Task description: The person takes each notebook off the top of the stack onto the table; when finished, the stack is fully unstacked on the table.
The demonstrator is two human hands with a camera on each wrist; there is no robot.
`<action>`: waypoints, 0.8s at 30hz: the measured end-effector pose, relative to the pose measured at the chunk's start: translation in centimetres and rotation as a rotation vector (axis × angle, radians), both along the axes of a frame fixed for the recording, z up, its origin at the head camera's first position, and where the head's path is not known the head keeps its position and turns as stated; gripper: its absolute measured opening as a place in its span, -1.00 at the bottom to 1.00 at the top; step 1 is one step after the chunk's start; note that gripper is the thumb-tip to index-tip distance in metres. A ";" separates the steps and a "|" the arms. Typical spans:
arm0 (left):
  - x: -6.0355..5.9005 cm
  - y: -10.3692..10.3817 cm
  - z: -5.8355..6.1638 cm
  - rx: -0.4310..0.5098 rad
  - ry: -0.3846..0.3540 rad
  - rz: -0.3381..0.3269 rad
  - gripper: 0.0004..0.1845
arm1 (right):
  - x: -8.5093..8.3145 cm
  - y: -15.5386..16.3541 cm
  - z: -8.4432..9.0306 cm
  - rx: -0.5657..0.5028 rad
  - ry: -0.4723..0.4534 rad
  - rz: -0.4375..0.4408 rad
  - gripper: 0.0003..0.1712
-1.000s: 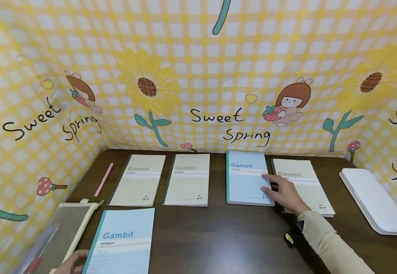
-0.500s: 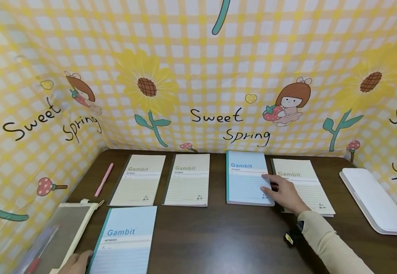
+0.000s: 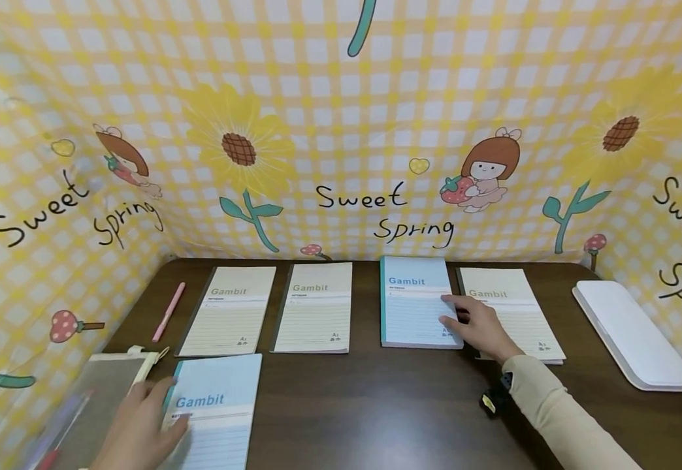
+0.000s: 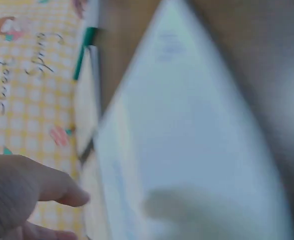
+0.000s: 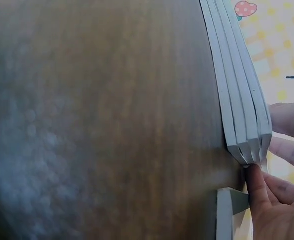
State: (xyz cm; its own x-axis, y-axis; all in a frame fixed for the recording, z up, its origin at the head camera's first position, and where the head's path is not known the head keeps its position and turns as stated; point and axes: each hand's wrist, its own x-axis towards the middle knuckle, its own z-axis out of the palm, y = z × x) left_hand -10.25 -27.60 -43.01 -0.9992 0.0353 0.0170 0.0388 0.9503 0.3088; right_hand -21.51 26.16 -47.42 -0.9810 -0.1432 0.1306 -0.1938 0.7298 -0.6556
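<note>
My left hand [image 3: 141, 424] is over the left side of a light-blue Gambit notebook [image 3: 217, 391] at the front left, thumb and fingers spread apart. In the left wrist view the notebook [image 4: 177, 130] is blurred and the hand [image 4: 36, 195] is beside its edge, gripping nothing. My right hand [image 3: 482, 323] rests at the right edge of a stack of blue Gambit notebooks [image 3: 414, 313], two fingertips on the cover. In the right wrist view other fingers of this hand [image 5: 282, 210] touch the corner of the stack [image 5: 242, 100]; its page edges face the camera.
Two cream notebooks [image 3: 311, 313] lie at the back left, and another cream pile [image 3: 505, 287] is under the right hand's side. There is a pink pen [image 3: 168, 312] at the left, a mesh zip pouch [image 3: 106, 372] with pens, and a white case [image 3: 635, 336] at the right.
My left hand has come off the left edge of the front notebook and moved forward over it. That notebook had slid slightly forward and right before. The right hand stays on the stack.
</note>
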 end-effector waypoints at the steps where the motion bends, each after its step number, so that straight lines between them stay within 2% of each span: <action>1: -0.8 1.3 0.5 0.036 0.076 -0.027 -0.36 | 0.0 0.0 0.0 0.003 0.006 -0.003 -0.43; 3: -2.6 4.1 1.3 0.119 0.176 -0.083 -0.45 | 0.0 0.0 -0.1 0.000 0.012 -0.008 -0.44; 4: -3.6 5.5 1.7 0.158 0.183 -0.103 -0.48 | 0.0 -0.1 -0.2 -0.003 0.014 -0.003 -0.44; 8: -7.8 11.1 2.8 0.300 0.143 -0.215 -0.54 | -0.2 -0.8 -0.2 -0.028 0.003 0.033 -0.43; 11: -10.8 15.6 2.9 0.409 0.075 -0.284 -0.55 | -0.4 -0.9 0.0 -0.036 0.003 0.031 -0.44; 13: -12.5 18.8 2.6 0.469 0.010 -0.308 -0.54 | -0.4 -0.6 0.1 -0.032 0.006 0.018 -0.45; 16: -14.6 23.0 1.7 0.507 -0.091 -0.311 -0.49 | -0.4 -0.2 0.2 -0.018 0.007 0.003 -0.45; 19: -16.0 25.9 0.1 0.519 -0.167 -0.312 -0.47 | -0.3 -0.1 0.1 -0.010 0.006 -0.007 -0.44; 21: -16.6 27.2 -1.2 0.514 -0.170 -0.324 -0.55 | -0.2 -0.2 0.1 -0.012 0.005 -0.011 -0.45; 24: -17.0 28.5 -2.6 0.525 -0.144 -0.342 -0.74 | -0.1 -0.1 0.1 -0.022 -0.003 -0.008 -0.45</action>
